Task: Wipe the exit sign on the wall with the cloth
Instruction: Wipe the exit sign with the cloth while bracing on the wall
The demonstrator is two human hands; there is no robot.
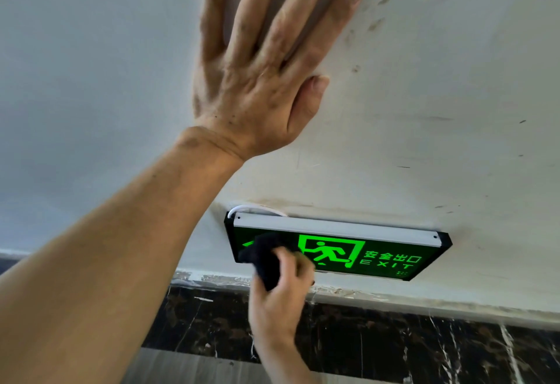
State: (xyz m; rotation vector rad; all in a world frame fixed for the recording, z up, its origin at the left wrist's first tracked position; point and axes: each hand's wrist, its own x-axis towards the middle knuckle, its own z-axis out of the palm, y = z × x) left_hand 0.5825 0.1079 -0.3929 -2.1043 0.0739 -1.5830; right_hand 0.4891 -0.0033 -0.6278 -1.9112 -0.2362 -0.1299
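**Low on the wall, a dark cloth on the exit sign**

Down near the dark marble skirting [394, 341], the lit green exit sign [357, 255] sits on the scuffed white wall [424, 111]. The right hand [280, 299] clutches a black cloth [265, 258] against the sign's left end. The left hand [257, 80] lies flat, fingers spread, on the wall above.

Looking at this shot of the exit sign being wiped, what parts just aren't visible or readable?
All in the head view:
- Exit sign: its left end with the arrow is covered by the dark cloth and the right hand.
- Small mark at the sign's lower right: too tiny to read.
- Left hand: fingertips cut off by the top edge.
- White cable: where it leads is hidden behind the sign.
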